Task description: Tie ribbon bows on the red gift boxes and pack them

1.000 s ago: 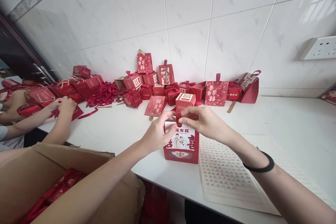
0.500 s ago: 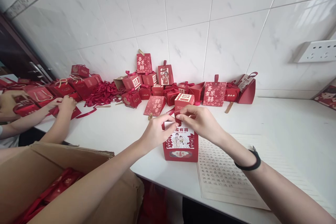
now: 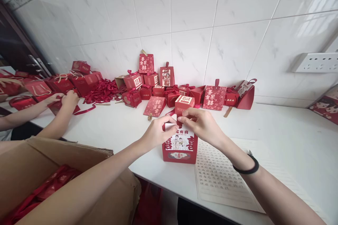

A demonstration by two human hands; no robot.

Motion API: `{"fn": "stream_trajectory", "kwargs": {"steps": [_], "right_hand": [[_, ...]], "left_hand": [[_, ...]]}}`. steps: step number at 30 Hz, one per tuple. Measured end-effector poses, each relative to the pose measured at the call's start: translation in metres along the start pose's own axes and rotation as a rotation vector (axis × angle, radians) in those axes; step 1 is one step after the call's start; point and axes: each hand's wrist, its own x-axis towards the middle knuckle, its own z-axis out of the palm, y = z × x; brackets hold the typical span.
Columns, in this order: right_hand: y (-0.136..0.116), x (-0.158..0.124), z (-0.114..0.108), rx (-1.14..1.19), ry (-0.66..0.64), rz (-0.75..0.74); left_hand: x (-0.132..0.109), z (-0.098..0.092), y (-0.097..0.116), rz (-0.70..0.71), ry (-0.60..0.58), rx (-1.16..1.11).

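A red gift box [image 3: 180, 156] with a drawing of a bride and groom stands upright at the front of the white table. At its top, my left hand [image 3: 158, 132] pinches the upper left edge of the box. A red ribbon loop [image 3: 180, 119] rises from the top, and my right hand [image 3: 200, 123] holds it between thumb and fingers. The fingers hide part of the box's top. Just behind my hands sits a smaller red box [image 3: 184, 102] with a pale patterned lid.
Several finished red boxes [image 3: 158, 89] line the wall. Red ribbons [image 3: 101, 91] lie heaped at left. A handwritten sheet [image 3: 219, 172] is at right. An open cardboard carton [image 3: 87, 151] stands front left. At far left another person's hands [image 3: 63, 100] handle a red box.
The view has shifted slightly. My hands stay at the top of the box with almost the same grip. The other person's hands have moved a little over their red box.
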Motion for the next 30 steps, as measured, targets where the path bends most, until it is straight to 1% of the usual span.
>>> {"fn": "stream_trajectory", "kwargs": {"steps": [2, 4, 7, 9, 13, 16, 20, 26, 30], "right_hand": [[0.0, 0.0, -0.003, -0.001, -0.021, 0.002], [-0.003, 0.0, -0.009, -0.046, -0.091, 0.017], [-0.008, -0.001, -0.017, -0.177, -0.201, 0.037], [-0.01, -0.003, -0.019, -0.267, -0.232, 0.02], [-0.01, -0.005, -0.015, -0.393, -0.237, -0.016], [-0.008, -0.006, -0.012, -0.437, -0.232, -0.062], [-0.004, -0.006, -0.011, -0.427, -0.209, -0.113], [-0.007, -0.007, -0.012, -0.396, -0.252, -0.105], [-0.009, -0.007, -0.012, -0.403, -0.255, -0.092]], "left_hand": [[0.0, -0.001, 0.001, 0.0, -0.021, 0.008], [0.0, 0.0, 0.001, 0.018, -0.03, 0.002], [0.001, 0.001, -0.001, 0.056, -0.027, -0.017], [0.001, 0.002, -0.003, 0.071, -0.025, -0.018], [0.002, 0.002, -0.005, 0.102, -0.018, -0.014], [0.003, 0.0, -0.005, 0.135, -0.021, 0.005], [0.002, -0.001, -0.005, 0.173, -0.021, 0.042], [0.002, -0.003, -0.002, 0.174, -0.03, 0.057], [0.001, -0.003, -0.001, 0.156, -0.04, 0.048]]}}
